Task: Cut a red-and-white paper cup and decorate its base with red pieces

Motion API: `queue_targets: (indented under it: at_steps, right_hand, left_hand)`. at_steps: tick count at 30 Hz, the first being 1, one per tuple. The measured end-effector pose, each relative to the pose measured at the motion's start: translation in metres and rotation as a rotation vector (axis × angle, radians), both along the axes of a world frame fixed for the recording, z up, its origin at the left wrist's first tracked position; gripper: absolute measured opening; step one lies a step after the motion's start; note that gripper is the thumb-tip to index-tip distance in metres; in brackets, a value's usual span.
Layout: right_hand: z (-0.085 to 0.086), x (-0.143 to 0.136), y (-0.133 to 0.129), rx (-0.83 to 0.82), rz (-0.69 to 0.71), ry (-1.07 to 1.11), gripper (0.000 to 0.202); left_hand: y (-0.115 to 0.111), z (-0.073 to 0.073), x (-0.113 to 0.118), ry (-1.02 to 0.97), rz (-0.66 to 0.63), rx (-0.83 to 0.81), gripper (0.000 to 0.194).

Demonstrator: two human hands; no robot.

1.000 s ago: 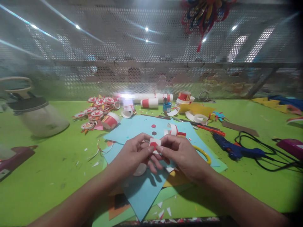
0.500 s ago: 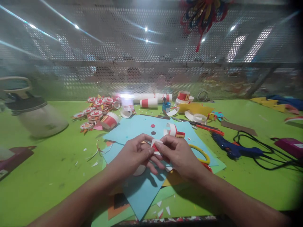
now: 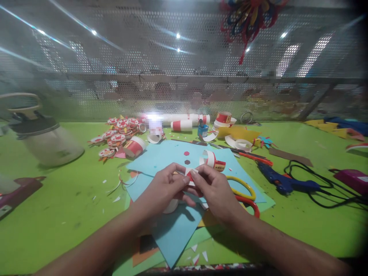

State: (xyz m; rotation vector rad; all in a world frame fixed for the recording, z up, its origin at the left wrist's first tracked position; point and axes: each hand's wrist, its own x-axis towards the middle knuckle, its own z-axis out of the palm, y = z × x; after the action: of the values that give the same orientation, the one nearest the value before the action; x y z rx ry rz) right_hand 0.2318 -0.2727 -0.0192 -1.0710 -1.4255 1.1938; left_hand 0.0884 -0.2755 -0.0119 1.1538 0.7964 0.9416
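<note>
A small white-and-red paper piece is pinched between my two hands above the blue paper. My left hand grips it with thumb and fingers from the left, its lower fingers loosely curled. From the right, my right hand presses it with the thumb. Scissors with yellow and red handles lie beside and partly under my right hand. Just beyond the hands, a red hexagon and a dark hexagon rest on blue paper, near a curled cut cup strip.
Round red-and-white paper pieces are heaped at the back left, with paper cups along the back. A blue glue gun with a black cord lies right. A large translucent container stands left. Paper scraps dot the green table.
Both hands still hold the paper piece and have shifted only slightly, the fingers turning it a little. More of the scissors' red handle shows now.
</note>
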Motion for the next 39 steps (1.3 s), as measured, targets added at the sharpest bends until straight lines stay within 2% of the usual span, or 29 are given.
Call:
queue_targets:
  at_steps: [13,21,28,32,37,39]
  right_hand:
    - [0.003,0.010,0.007,-0.014,0.053,0.072,0.038]
    - [0.013,0.013,0.002,0.014,0.115,0.000,0.022]
    - [0.015,0.014,0.000,0.012,0.118,-0.011,0.022]
    - [0.015,0.013,0.000,0.020,0.094,-0.024,0.024]
    - [0.014,0.012,0.000,0.045,0.072,-0.051,0.025]
    - [0.014,0.012,0.000,0.059,0.063,-0.066,0.026]
  left_hand:
    - [0.001,0.006,-0.006,-0.018,0.035,0.032,0.018]
    - [-0.001,0.008,-0.007,0.013,0.033,0.074,0.018]
    - [-0.001,0.008,-0.005,-0.010,0.033,0.059,0.018]
    - [-0.001,0.008,-0.005,-0.080,-0.005,-0.004,0.013]
    - [0.000,0.004,-0.006,-0.108,-0.065,-0.008,0.032]
    - [0.000,0.003,-0.006,-0.089,-0.048,0.002,0.034]
